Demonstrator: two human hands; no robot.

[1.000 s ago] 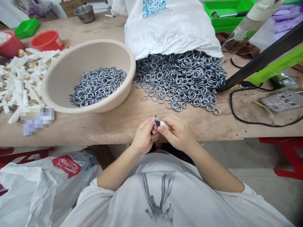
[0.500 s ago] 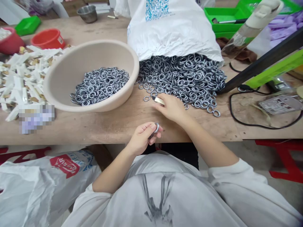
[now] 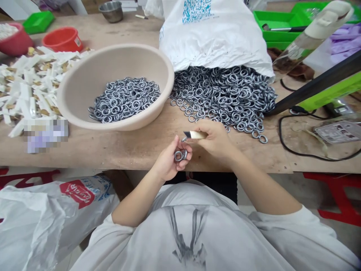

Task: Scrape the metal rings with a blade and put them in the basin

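Nearest the body, at the front edge of the tabletop (image 3: 135,145), the left hand (image 3: 169,163) curls its fingers (image 3: 183,148) around a pair of joined metal rings (image 3: 180,155), pinching them between thumb and forefinger. Just beside it, slightly farther in, the right hand (image 3: 217,141) grips a small tan-handled tool (image 3: 195,134) with fingers pressed together around the handle; the tool's dark tip points left, close above the held rings. Beyond the right hand, a wide heap of loose rings (image 3: 222,96) spreads over the wood, spilling from the mouth of a white plastic sack (image 3: 217,37) that lies on its side. To the left of the heap, touching its edge, sits a beige bowl (image 3: 84,86) with more rings (image 3: 125,98) piled inside. Farther left lies a scatter of white strips (image 3: 31,82), and behind them a red tub (image 3: 62,38). At the far right, a green tray (image 3: 278,24) rests near a dark slanted bar (image 3: 316,84) and a black cable (image 3: 284,141).
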